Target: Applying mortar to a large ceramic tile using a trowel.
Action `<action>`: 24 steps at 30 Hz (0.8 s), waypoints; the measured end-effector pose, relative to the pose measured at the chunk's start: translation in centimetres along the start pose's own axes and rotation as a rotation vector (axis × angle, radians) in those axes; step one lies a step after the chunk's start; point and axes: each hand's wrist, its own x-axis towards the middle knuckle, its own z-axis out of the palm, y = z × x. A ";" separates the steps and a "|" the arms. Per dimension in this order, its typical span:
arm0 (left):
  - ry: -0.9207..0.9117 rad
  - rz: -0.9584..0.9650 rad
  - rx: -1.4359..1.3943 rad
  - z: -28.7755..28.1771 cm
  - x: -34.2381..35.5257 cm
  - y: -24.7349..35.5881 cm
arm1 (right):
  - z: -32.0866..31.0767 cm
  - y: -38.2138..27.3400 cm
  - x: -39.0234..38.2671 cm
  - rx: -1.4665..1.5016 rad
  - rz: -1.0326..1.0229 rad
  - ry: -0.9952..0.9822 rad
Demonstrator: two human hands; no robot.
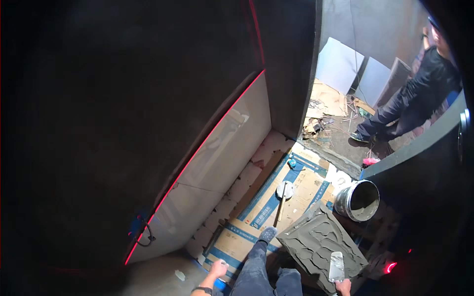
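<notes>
My right hand (343, 286) grips a trowel (336, 266) with a pale, flat blade, at the lower right. The blade lies over a square slab (316, 232) coated with thick, ridged grey mortar. My left hand (217, 269) is at the lower left, above the edge of the cardboard, its fingers curled in. Whether anything sits inside those fingers I cannot make out. A bucket (364, 201) with grey mortar inside stands beyond the slab, to the right.
Flattened cardboard (242, 237) covers the floor, bearing a wooden-handled tool (281, 207) with a round white head and a small teal item (292, 163). Large tiles (212, 172) line the left wall beneath a red laser line. Through the doorway are a person (419, 89), debris and leaning panels (339, 64).
</notes>
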 end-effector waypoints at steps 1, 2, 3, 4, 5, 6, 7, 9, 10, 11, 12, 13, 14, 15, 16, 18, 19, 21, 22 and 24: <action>0.060 0.219 -0.040 -1.9 1.7 -2.2 | -0.9 -1.5 -0.9 -0.031 -0.014 -0.014; 0.275 0.242 -0.022 -4.8 2.8 0.7 | -1.8 -2.2 -1.6 -0.057 0.007 -0.006; 0.394 0.372 -0.008 -10.5 3.1 3.0 | -2.4 -3.3 -2.2 -0.080 0.016 -0.007; 0.607 0.367 -0.137 -14.6 4.9 4.0 | -2.9 -4.4 -2.7 -0.101 0.023 -0.010; 0.955 0.380 0.075 -19.3 5.2 5.4 | -3.2 -5.4 -3.4 -0.121 0.027 -0.017; 1.187 0.489 0.255 -26.2 4.7 8.6 | -3.6 -5.9 -4.1 -0.139 0.046 -0.018; 1.252 0.401 0.195 -32.3 3.3 10.3 | -4.4 -7.0 -4.9 -0.156 0.041 -0.019; 1.590 0.530 0.406 -43.3 -0.5 16.5 | -3.1 -6.1 -3.1 -0.154 0.015 -0.008; 1.771 0.615 0.397 -46.7 -1.9 19.3 | -3.1 -6.8 -3.1 -0.149 -0.019 -0.015; 1.854 0.674 0.423 -49.2 -2.7 22.1 | -3.1 -7.2 -3.2 -0.140 -0.040 -0.017; 1.944 0.725 0.461 -51.4 -3.6 24.1 | -2.9 -7.9 -3.1 -0.146 -0.036 -0.015; 1.960 0.742 0.480 -53.4 -3.7 25.5 | -2.7 -8.7 -3.0 -0.146 -0.072 -0.022; 1.978 0.752 0.515 -55.1 -4.0 26.2 | -2.7 -9.5 -3.0 -0.148 -0.118 -0.038; 1.979 0.740 0.530 -56.3 -3.5 26.5 | -3.0 -11.3 -3.3 -0.165 -0.111 -0.057; 2.039 0.576 0.628 -57.0 -2.5 26.8 | -2.7 -11.5 -2.8 -0.145 -0.117 -0.058; 2.074 0.454 0.715 -57.1 -0.7 28.3 | -2.7 -11.5 -2.9 -0.103 -0.103 -0.017; 2.130 0.375 0.726 -56.9 0.0 29.2 | -2.9 -11.2 -2.9 -0.084 -0.097 0.023; 2.114 0.304 0.725 -54.8 2.5 32.7 | -3.3 -6.7 -1.5 -0.026 -0.036 0.033; 2.069 0.280 0.738 -54.3 2.8 34.3 | -3.5 -4.4 -0.8 0.071 -0.073 0.071; 2.047 0.195 0.849 -57.5 1.7 30.3 | -2.7 -3.7 2.5 0.028 -0.108 0.114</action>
